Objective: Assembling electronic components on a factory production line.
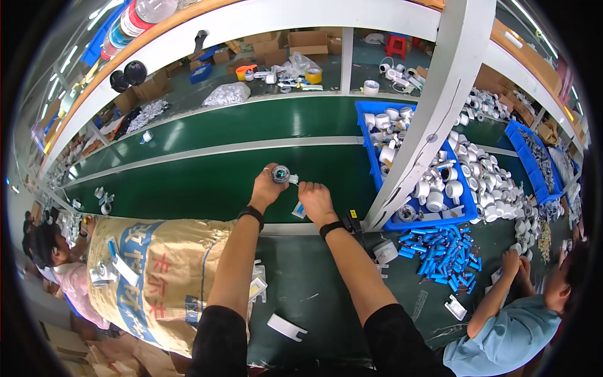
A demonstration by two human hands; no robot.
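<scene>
Nearest the camera, two bare forearms in black sleeves rise from the lower edge, each with a dark wristband. Beside them on the green bench [326, 295] lies a tan sack [157, 270] and a flat white part [286, 327].

The left hand [266, 188] is closed around a small round part [281, 174], dark-faced with a white body, held over the near edge of the green belt [207, 182]. The right hand [316, 202] is closed just beside it; its fingertips pinch what looks like a white tab [294, 180] projecting from the part. A small blue-and-white piece [299, 210] shows under the right hand; whether it is held cannot be told.

Handling judgement: the part appears to be moulded plastic, so light and stiff, with smooth faces that may slip. The round body gives the firmest grip when taken across its rim, as the left hand does. The tab looks thin and is probably the weakest point; a pinch close to its root would load it least.

To the right, a blue bin [377, 163] holds many similar white parts, and loose blue cylinders [443, 254] lie below it. A co-worker in a light blue shirt [509, 336] sits at lower right.
</scene>
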